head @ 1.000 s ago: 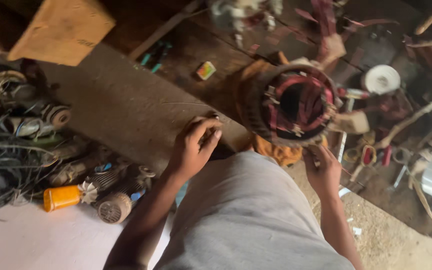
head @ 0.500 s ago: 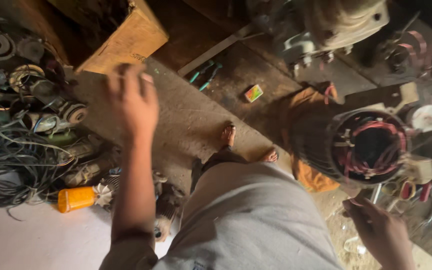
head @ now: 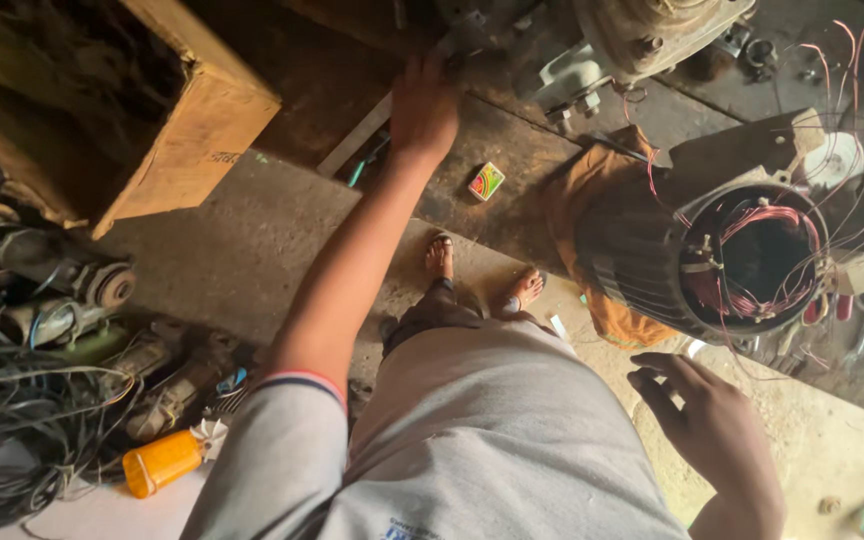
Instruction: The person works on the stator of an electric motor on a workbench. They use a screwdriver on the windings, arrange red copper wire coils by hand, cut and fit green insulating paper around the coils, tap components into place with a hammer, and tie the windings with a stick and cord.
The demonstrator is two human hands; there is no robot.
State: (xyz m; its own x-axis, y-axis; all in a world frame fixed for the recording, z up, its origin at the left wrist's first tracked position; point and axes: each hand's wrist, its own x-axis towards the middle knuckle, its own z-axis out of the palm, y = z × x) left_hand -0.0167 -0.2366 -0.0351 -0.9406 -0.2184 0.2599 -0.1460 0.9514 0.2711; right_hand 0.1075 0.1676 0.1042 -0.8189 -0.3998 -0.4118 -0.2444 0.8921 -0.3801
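My left hand (head: 422,105) is stretched far forward, palm down on the dark workshop floor next to a grey flat bar (head: 354,137) and some dark metal parts at the top; what it touches is hidden in shadow. My right hand (head: 712,420) hangs low at the right with fingers spread and nothing in it, just below a large ribbed motor stator (head: 652,265) with red copper windings (head: 752,260). The stator lies on an orange cloth (head: 592,200). My sandalled feet (head: 482,275) stand between the two hands.
A wooden box (head: 187,135) sits at upper left. Tangled black cables (head: 12,430), old motor parts (head: 62,290) and an orange bottle (head: 162,460) crowd the left. A pale motor housing (head: 642,35) lies at the top, a small colourful packet (head: 486,181) on the floor, tools at the right edge.
My left hand has reached from near my knee up and forward to the dark parts at the top. The view swung, and my right hand has dropped away from the stator with fingers spread.
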